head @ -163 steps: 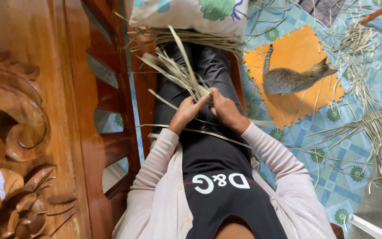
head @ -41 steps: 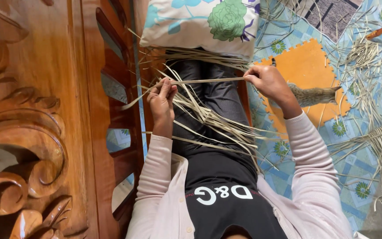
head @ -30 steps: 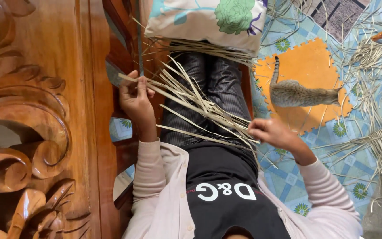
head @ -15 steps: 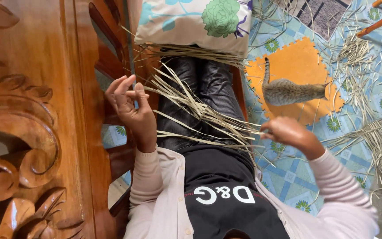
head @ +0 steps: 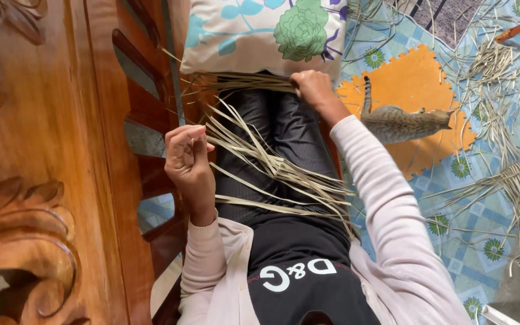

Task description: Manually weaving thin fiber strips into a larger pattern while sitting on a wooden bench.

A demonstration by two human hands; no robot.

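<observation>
Lying fanned across the lap between the hands, the dried leaf strips (head: 272, 165) are judged light, springy and brittle, best gripped near their crossing; strip ends are pinched by the left hand (head: 188, 150), the right hand (head: 311, 87) fisted on a bundle.

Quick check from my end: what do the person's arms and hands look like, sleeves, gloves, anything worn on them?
Both arms wear long, pale pink ribbed knit sleeves ending in snug cuffs at the wrist. The left hand and right hand are bare: no gloves, and no rings, watch or bracelet that I can make out.
</observation>
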